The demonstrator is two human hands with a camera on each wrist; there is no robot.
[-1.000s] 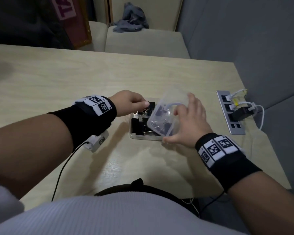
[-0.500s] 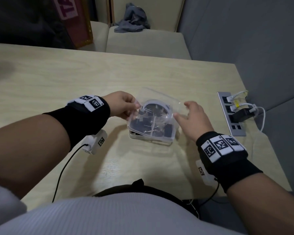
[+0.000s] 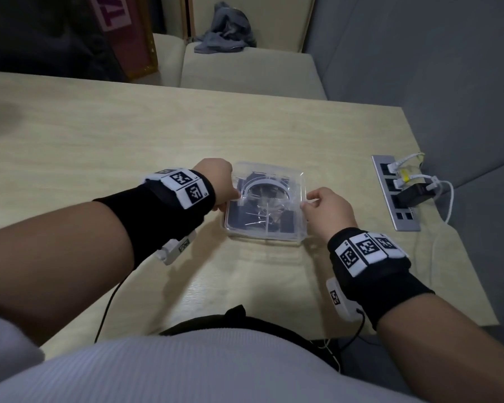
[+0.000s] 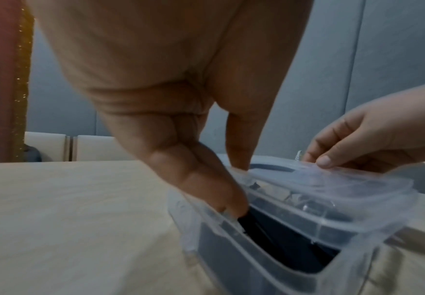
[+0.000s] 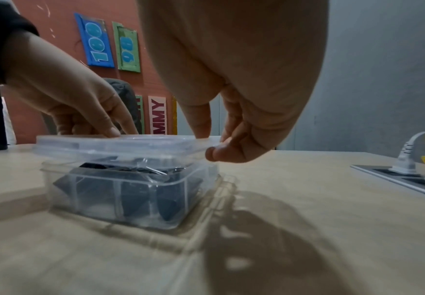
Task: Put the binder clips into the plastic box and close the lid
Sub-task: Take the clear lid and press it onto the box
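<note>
A clear plastic box [image 3: 262, 238] stands on the table in front of me, with several black binder clips [image 5: 135, 185] inside it. Its clear lid [image 3: 269, 196] lies on top, slightly raised on the near left, where a gap shows the clips [image 4: 269, 229]. My left hand [image 3: 234, 196] pinches the lid's left edge [image 4: 256, 179], thumb on top and fingers at the rim. My right hand [image 3: 306, 203] pinches the lid's right edge [image 5: 201, 143], thumb on top and fingers curled under it.
A grey power strip [image 3: 396, 196] with plugged-in chargers and white cables lies at the table's right edge. Black cables hang from my wrists toward my body. Beyond the table is a beige seat with a grey cloth [image 3: 227, 27].
The lid has swung down from standing tilted in my right hand to lying on the box. My left hand came out of the box to the lid's left edge.
</note>
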